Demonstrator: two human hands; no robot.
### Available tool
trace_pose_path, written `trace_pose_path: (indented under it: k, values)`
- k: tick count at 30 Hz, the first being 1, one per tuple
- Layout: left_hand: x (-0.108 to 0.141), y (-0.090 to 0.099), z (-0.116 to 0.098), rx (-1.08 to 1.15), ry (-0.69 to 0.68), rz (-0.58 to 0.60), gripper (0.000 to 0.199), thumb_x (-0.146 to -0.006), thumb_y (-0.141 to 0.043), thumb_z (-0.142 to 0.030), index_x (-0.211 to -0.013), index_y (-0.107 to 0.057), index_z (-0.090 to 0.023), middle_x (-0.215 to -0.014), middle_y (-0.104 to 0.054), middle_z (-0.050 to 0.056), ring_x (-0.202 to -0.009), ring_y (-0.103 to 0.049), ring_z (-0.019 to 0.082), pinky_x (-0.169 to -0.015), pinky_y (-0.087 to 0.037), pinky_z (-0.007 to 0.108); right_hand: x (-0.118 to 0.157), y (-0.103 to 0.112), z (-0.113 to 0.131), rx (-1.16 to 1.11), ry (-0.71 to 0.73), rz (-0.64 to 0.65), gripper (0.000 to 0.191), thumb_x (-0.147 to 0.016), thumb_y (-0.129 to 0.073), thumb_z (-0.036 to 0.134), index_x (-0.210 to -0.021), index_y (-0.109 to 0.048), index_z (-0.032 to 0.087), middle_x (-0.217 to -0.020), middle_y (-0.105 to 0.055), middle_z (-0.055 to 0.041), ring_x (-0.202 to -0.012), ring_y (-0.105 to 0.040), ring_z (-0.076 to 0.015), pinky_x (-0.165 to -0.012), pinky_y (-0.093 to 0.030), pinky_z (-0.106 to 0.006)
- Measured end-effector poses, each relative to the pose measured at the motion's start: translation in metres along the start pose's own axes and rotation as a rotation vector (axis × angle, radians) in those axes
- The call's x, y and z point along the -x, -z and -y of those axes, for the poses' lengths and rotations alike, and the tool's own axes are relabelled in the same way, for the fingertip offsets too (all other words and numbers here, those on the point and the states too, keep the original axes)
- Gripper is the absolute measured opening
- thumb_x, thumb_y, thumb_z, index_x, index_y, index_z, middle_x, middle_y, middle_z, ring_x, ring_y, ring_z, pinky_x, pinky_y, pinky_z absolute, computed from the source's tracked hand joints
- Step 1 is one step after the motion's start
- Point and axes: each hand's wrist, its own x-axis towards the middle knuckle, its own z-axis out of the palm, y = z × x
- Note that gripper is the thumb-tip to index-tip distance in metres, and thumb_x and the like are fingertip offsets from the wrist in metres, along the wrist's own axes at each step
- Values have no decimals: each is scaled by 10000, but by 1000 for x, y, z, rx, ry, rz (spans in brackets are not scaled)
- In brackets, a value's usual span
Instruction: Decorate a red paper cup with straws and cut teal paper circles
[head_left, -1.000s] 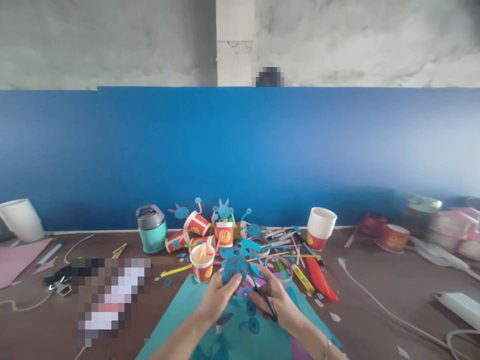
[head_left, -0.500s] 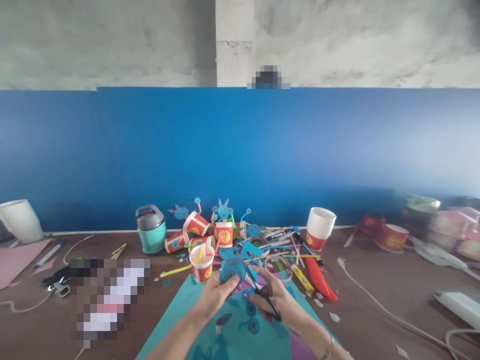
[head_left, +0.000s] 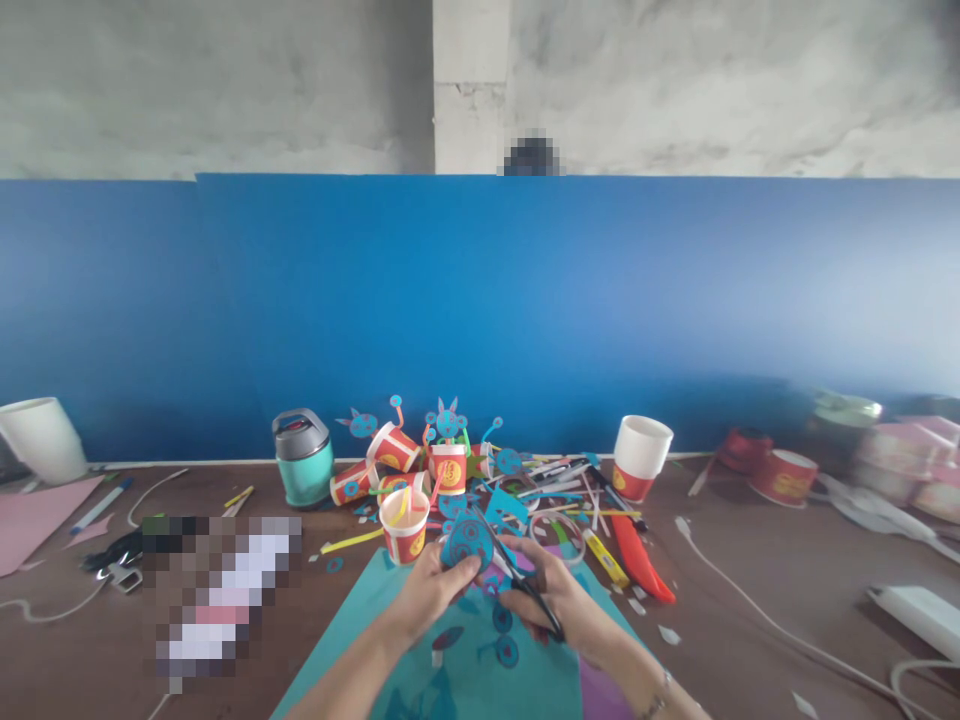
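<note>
My left hand (head_left: 441, 590) pinches a round blue paper cutout (head_left: 466, 540) with drawn marks, thumb on top. My right hand (head_left: 551, 600) is closed round the black handles of a pair of scissors (head_left: 538, 598), whose blades point up and left along the cutout's right edge. Both hands hover over a teal paper sheet (head_left: 360, 640). On that sheet, below the scissors, lie small blue paper circles (head_left: 508, 652) with dark red centres. Just beyond my left hand stands a red and white paper cup (head_left: 404, 525) with straws inside.
Behind are decorated paper cups (head_left: 448, 468), a teal flask (head_left: 302, 460) and a pile of pens and straws (head_left: 551, 472). To the right lie a yellow utility knife (head_left: 606, 558), a red curved object (head_left: 637, 560) and stacked cups (head_left: 642, 455). A blue partition (head_left: 480, 290) closes the far side.
The cutout has shifted very slightly right in view and turned a little against the scissors. Both hands keep their hold; the surrounding things look unmoved.
</note>
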Motion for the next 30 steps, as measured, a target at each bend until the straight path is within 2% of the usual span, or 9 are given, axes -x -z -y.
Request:
trace_pose_path:
  k: [4, 10, 13, 18, 23, 30]
  values:
    - [1, 1, -1, -1, 34, 0, 404, -614, -766, -576, -687, -630, -202, -629, -558, -15, -574, -456, 133, -562, -357, 258, -1, 4, -3, 19, 5, 41, 664, -736, -710, 385, -1311, -468, 156, -418, -499, 123, -326, -408, -70, -364, -310, -156]
    - [-3, 7, 11, -145, -33, -65, 537, -670, -674, -691, -523, -541, -192, -450, -359, -65, -457, -270, 82, -479, -200, 253, -1, 5, -5, -17, 7, 37, 686, -749, -702, 397, -1330, -446, 136, -418, -504, 120, -334, -405, -70, -365, -314, -155]
    - [-4, 7, 19, -148, -42, -95, 594, -686, -611, -754, -516, -531, -190, -433, -315, -72, -447, -236, 78, -474, -154, 260, -1, 3, -3, -57, 7, 23, 724, -737, -721, 414, -1346, -438, 143, -415, -500, 118, -337, -418, -77, -366, -309, -159]
    - [-5, 5, 20, -159, -45, -50, 585, -690, -613, -752, -532, -490, -201, -463, -349, -62, -457, -242, 81, -484, -153, 264, -2, -2, -4, -105, 22, -5, 805, -696, -754, 434, -1356, -418, 120, -421, -499, 115, -357, -437, -86, -380, -332, -176]
    - [-5, 5, 17, -122, -64, -31, 524, -713, -637, -700, -599, -526, -200, -521, -410, -49, -486, -289, 91, -493, -188, 256, -1, -3, -5, -57, 27, -24, 722, -722, -721, 412, -1322, -447, 118, -395, -477, 127, -337, -393, -73, -373, -294, -168]
    - [-7, 9, 18, -129, -65, -23, 525, -707, -639, -699, -607, -525, -196, -524, -405, -53, -495, -286, 91, -503, -210, 251, -1, 0, -5, -29, 7, -18, 684, -720, -700, 393, -1308, -464, 134, -389, -476, 133, -322, -378, -71, -361, -286, -159]
